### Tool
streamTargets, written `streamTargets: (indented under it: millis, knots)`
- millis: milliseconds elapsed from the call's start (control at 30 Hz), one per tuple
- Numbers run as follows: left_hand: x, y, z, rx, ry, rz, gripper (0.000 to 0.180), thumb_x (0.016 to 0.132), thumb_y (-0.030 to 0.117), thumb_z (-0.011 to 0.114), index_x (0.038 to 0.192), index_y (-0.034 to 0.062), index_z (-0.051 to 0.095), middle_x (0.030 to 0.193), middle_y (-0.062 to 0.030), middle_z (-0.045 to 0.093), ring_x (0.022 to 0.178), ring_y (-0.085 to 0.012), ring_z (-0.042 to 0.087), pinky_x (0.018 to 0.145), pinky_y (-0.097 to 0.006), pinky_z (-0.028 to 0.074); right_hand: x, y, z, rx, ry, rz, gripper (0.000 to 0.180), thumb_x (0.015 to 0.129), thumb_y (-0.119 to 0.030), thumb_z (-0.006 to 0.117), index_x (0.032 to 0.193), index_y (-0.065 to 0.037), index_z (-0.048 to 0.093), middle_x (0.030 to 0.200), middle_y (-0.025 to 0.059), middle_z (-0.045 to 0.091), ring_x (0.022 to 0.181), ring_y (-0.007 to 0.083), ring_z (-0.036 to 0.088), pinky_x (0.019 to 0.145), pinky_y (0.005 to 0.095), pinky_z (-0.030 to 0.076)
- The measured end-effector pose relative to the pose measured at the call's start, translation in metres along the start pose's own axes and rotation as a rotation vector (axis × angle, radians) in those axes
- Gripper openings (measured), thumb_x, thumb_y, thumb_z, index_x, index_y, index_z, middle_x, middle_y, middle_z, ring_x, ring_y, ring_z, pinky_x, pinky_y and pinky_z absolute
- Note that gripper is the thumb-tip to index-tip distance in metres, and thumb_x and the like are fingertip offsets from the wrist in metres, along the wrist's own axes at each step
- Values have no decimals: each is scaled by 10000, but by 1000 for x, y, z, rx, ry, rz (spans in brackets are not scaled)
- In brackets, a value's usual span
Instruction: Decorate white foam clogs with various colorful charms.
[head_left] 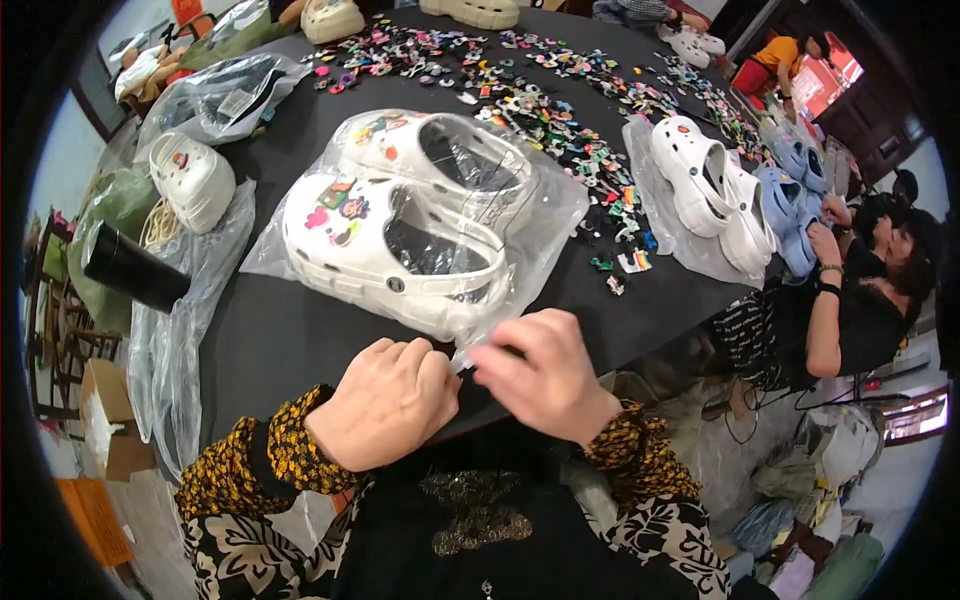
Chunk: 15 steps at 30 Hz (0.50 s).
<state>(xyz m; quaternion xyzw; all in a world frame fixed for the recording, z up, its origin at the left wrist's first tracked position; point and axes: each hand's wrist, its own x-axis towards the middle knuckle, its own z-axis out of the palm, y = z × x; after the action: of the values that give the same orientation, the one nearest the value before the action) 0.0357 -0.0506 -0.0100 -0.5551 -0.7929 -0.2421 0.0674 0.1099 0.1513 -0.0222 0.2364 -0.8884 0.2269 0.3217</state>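
Note:
In front of me on the black table [265, 350] lies a pair of white clogs [400, 285], set side by side in a clear plastic bag [555, 210]. Colourful charms [345, 210] decorate their toes. The bag's near end is drawn together into a thin twist between my hands. My left hand [385, 405] is closed in a fist at that end, knuckles up. Thumb and fingers of my right hand [545, 375] pinch the same plastic just beside it. The folds under my fingers are partly hidden.
Many loose charms [560, 120] cover the far table. At left are a white clog [195, 180], a black cylinder [135, 268] and plastic bags [215, 95]. White clogs [695, 175] and blue clogs [790, 205] stand right, where a co-worker's hand [825, 245] works.

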Motion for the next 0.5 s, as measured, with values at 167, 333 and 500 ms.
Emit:
streamTargets:
  millis: [167, 333, 500]
  knots:
    - [-3, 4, -3, 69, -33, 60, 203, 762, 122, 669, 729, 47, 483, 648, -76, 459, 550, -239, 498, 561, -347, 407, 5, 2, 7, -47, 30, -151, 264, 736, -146, 616, 987, -72, 652, 1030, 47, 565, 956, 217, 539, 852, 375, 435]
    - [4, 5, -9, 204, 92, 96, 192, 738, 123, 672, 725, 51, 495, 685, -56, 440, 592, -204, 484, 568, -331, 385, 11, 4, 5, -67, 29, -170, 261, 746, -153, 609, 991, -69, 638, 1020, 50, 572, 940, 210, 546, 857, 383, 433]
    - [1, 2, -13, 161, 35, 229, 187, 694, 129, 663, 735, 57, 495, 695, -49, 437, 604, -188, 483, 571, -323, 381, 14, 2, 2, -52, -26, -188, 219, 703, -96, 667, 921, -103, 642, 977, 16, 571, 913, 194, 537, 849, 389, 436]
